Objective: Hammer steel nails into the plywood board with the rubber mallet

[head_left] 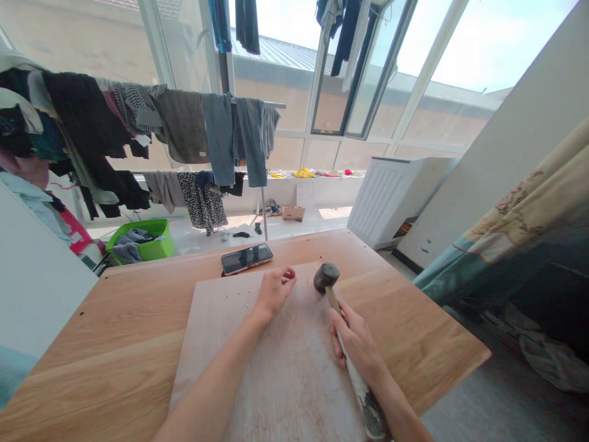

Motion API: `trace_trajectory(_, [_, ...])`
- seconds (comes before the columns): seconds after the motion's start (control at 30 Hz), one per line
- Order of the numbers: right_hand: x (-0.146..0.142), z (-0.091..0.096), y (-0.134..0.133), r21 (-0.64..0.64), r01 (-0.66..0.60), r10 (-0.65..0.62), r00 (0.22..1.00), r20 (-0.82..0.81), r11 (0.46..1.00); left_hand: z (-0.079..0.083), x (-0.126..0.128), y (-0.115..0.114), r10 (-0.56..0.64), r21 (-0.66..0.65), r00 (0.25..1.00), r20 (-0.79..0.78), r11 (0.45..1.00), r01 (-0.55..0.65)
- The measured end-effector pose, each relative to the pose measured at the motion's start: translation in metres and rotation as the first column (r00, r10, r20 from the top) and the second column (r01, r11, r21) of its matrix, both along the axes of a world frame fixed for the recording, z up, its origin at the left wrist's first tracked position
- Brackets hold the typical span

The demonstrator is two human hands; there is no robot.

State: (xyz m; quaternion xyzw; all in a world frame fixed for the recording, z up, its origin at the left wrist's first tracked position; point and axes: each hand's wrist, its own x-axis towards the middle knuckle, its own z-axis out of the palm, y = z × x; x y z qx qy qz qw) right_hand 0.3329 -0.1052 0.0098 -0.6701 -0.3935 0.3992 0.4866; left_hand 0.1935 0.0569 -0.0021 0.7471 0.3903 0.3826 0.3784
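My right hand [356, 341] is wrapped round the light handle of a mallet [326, 277] with a black head. The mallet's head is above the far right part of a pale wooden board [276, 374]. My left hand [275, 290] is over the board's far part, its fingers curled and thumb and fingertips close together. Whatever they may pinch is too small to make out. Several small dots and thin nail-like bits [248, 306] show on the board near my left hand. A phone [247, 259] lies just beyond the board's far edge.
The board rests on a wooden table [124, 344]. Clothes hang on a drying rack [271, 105] at the left, above a green basket [159, 245] of laundry. A white ribbed cabinet-like unit [386, 196] stands at the far right, with a curtain [510, 227] nearer.
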Motion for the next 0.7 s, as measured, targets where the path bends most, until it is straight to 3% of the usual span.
trace_trajectory(0.27, [-0.001, 0.003, 0.000, -0.001, 0.007, -0.007, 1.000, 0.012, 1.000, -0.009, 0.001, 0.003, -0.077, 0.044, 0.997, -0.010, 0.996, 0.077])
trace_trajectory(0.47, [0.001, 0.006, -0.004, 0.019, -0.045, 0.046, 0.998, -0.053, 0.999, -0.009, -0.001, 0.003, -0.041, 0.121, 0.994, -0.105, 0.991, 0.053])
trace_trajectory(0.7, [-0.003, 0.024, -0.003, 0.112, -0.077, 0.081, 0.996, -0.033, 0.991, -0.010, 0.000, 0.004, -0.048, 0.059, 0.998, -0.035, 0.997, 0.050])
